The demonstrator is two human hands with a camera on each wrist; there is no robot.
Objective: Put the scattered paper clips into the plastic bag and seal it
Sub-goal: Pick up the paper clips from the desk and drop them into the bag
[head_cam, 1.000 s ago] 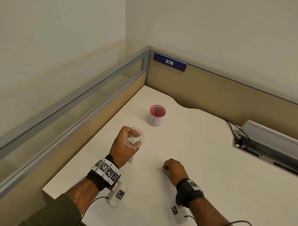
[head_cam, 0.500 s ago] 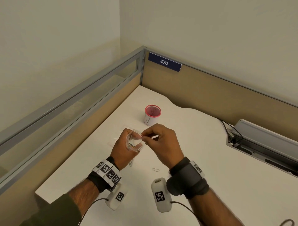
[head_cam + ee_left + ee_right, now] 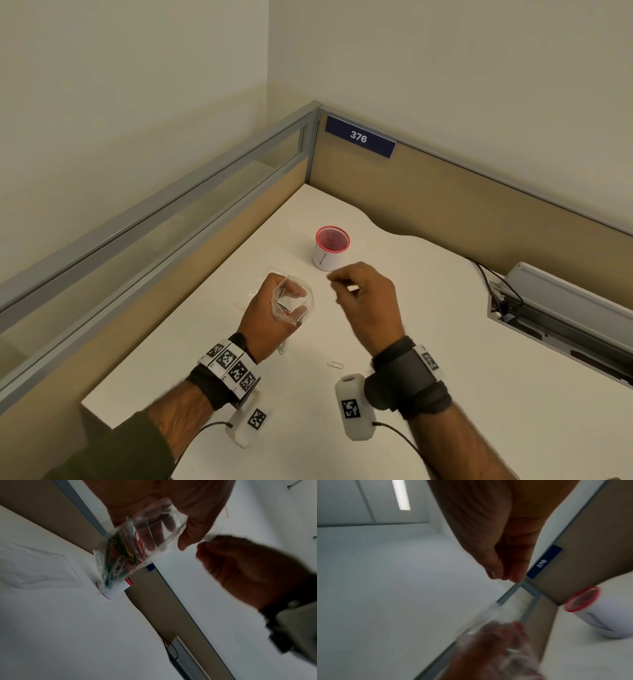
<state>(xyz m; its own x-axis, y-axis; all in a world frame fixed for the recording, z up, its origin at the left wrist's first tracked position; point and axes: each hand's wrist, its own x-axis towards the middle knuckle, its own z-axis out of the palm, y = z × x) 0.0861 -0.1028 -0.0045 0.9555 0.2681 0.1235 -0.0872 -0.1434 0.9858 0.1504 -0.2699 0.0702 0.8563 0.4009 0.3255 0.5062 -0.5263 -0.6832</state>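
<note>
My left hand (image 3: 263, 313) grips a small clear plastic bag (image 3: 294, 304) above the white desk, with its mouth held open and facing up. Several coloured paper clips (image 3: 120, 555) lie in the bag's bottom. My right hand (image 3: 337, 281) hovers just right of the bag's mouth, thumb and fingertips (image 3: 505, 574) pressed together, with nothing visible between them. One pale paper clip (image 3: 335, 365) lies on the desk below my right hand. A few bluish clips (image 3: 281, 349) show on the desk by my left wrist.
A white cup with a red rim (image 3: 330, 248) stands behind the hands. A flat clear plastic sheet (image 3: 34, 566) lies on the desk left of the bag. A cable tray (image 3: 548, 308) with black wires is set into the desk at the right. Partition walls (image 3: 445, 205) close the corner.
My right hand lifted from the desk to the bag's mouth with a clip, then drew back a little to the right. The left hand kept the bag held open.
</note>
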